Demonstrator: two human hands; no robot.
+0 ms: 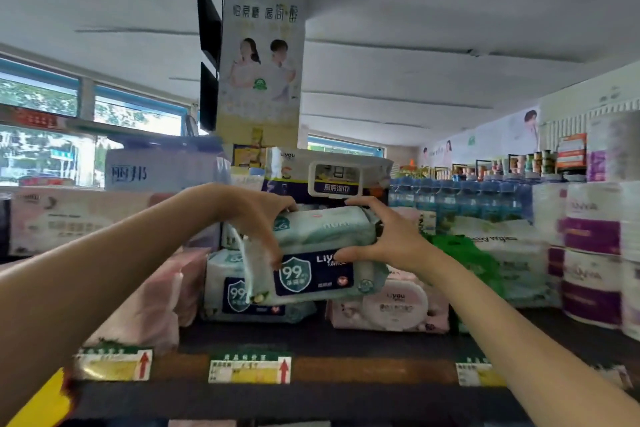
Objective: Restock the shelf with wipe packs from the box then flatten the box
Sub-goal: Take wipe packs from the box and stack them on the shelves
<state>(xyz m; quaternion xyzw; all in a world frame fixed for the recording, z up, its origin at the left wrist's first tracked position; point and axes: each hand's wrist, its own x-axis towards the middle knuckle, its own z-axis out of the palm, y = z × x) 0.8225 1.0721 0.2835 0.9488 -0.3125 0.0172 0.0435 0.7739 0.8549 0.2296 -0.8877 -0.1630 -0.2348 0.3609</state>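
Note:
A pale green wipe pack (pixel 322 253) with a dark blue "99" label hangs above the top shelf (pixel 311 340), held between both hands. My left hand (pixel 258 218) grips its left end, thumb low on the front and fingers over the top. My right hand (pixel 388 236) grips the right end, index finger along the top edge and thumb on the blue label. Directly below and behind it lies another pack of the same kind (pixel 242 291) flat on the shelf. The box is out of view.
A pink wipe pack (pixel 391 305) lies at the right of the stack, pink packs (pixel 152 298) at the left. A lidded wipe pack (pixel 332 177) sits behind. Green-wrapped packs (pixel 502 263) and purple tissue rolls (pixel 592 253) fill the right. Price tags (pixel 249 369) line the shelf edge.

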